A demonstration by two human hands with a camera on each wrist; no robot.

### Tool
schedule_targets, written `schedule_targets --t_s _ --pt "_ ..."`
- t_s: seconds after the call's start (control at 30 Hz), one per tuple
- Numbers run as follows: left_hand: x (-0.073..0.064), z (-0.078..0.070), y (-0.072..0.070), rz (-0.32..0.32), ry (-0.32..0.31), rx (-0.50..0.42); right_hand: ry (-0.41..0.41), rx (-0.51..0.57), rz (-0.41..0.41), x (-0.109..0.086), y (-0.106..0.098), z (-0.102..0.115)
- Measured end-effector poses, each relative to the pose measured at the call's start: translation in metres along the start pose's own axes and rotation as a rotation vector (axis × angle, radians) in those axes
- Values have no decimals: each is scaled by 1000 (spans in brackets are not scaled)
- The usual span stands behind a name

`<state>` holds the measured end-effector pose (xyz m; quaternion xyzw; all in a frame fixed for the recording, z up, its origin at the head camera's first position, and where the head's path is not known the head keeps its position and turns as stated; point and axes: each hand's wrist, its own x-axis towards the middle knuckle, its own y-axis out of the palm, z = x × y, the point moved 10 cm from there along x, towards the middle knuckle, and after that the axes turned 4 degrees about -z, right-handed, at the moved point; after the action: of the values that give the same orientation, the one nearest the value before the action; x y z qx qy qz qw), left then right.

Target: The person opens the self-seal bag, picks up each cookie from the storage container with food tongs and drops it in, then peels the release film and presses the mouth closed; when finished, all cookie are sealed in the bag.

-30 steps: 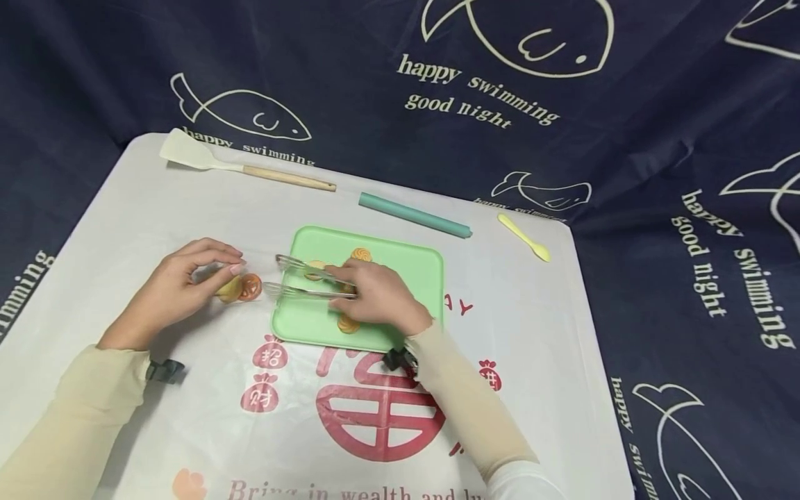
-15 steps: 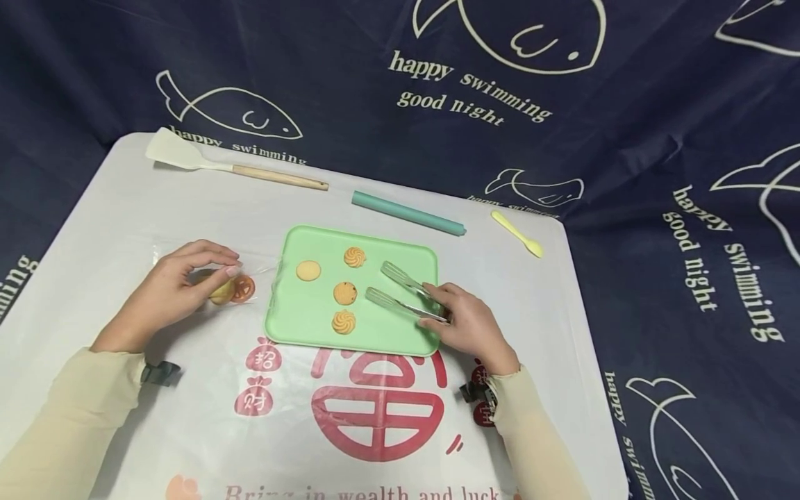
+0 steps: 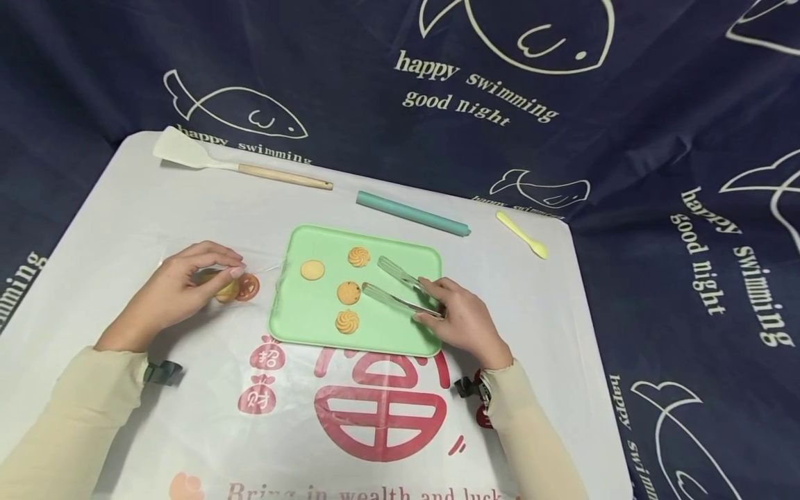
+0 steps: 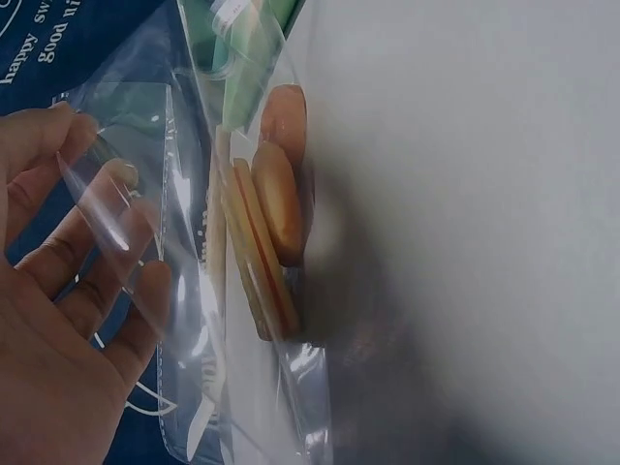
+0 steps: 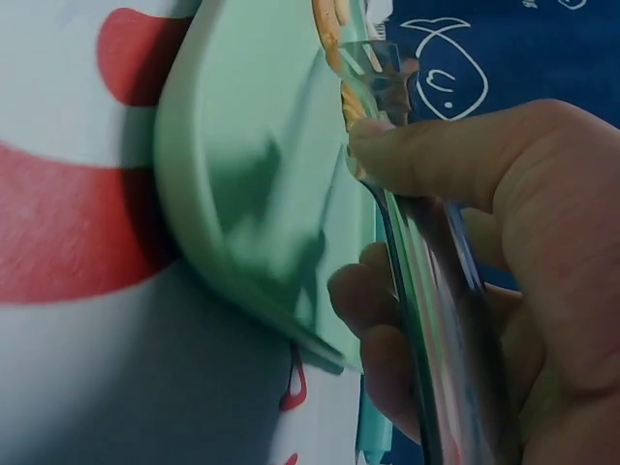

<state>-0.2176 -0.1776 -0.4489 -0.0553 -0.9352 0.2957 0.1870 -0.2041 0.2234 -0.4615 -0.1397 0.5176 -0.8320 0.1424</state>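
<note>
My left hand (image 3: pixel 178 288) pinches the rim of a clear plastic bag (image 4: pixel 310 397) between thumb and fingers, left of the green tray. Inside the bag lie a reddish-orange cookie (image 3: pixel 248 286), a golden-brown one (image 4: pixel 279 203) and a pale sandwich cookie with a red filling line (image 4: pixel 257 262). Over the tray's right half my right hand (image 3: pixel 465 319) grips metal tongs (image 3: pixel 400 301), whose arms stand apart with nothing between them. On the tray (image 3: pixel 387 339) sit two swirl cookies (image 3: pixel 359 257), a plain pale cookie (image 3: pixel 312 270) and a dark-speckled cookie (image 3: pixel 348 293) close to the tong tips.
Along the table's far edge lie a white spatula with a wooden handle (image 3: pixel 284 177), a teal rod (image 3: pixel 412 213) and a small yellow spoon (image 3: pixel 523 236). The white tablecloth bears red print (image 3: pixel 380 417). Dark blue fish-patterned fabric (image 3: pixel 350 42) hangs behind.
My right hand has moved the tongs rightward from the tray's left edge, beside the bag, to its right half, uncovering the cookies on the tray. My left hand has stayed at the bag.
</note>
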Motion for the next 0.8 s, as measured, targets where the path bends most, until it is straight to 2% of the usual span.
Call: schedule_targets --t_s 0.33,0.6,0.8 --pt "-1 -2 0 -3 -4 7 7 -91 -82 19 -1 11" --pt "-1 -3 0 -10 4 -6 -17 -149 -91 31 4 23" --pt "-2 -5 0 -12 3 -8 -24 -172 -73 35 4 23"
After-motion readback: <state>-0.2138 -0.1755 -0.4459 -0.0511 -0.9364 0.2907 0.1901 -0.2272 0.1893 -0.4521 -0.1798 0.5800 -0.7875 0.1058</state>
